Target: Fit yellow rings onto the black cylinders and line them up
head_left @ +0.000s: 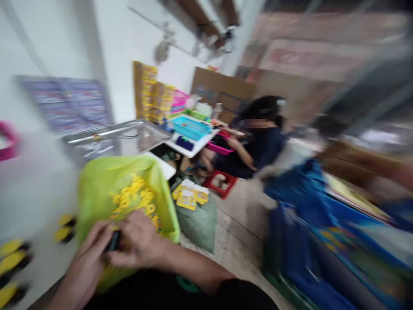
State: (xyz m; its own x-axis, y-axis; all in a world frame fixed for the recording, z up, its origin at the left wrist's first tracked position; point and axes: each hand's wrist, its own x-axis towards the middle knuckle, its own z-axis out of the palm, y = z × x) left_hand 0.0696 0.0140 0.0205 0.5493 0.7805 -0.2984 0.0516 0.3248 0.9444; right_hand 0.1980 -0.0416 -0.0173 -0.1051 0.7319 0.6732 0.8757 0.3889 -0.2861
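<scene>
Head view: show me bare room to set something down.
The white table looks bare between the pink object and the yellow and black pieces, left of the green tub. Floor shows between the green sack and the blue bags. Crowded: the tub, holding yellow pieces, with the left hand and right hand over its near side.
</scene>
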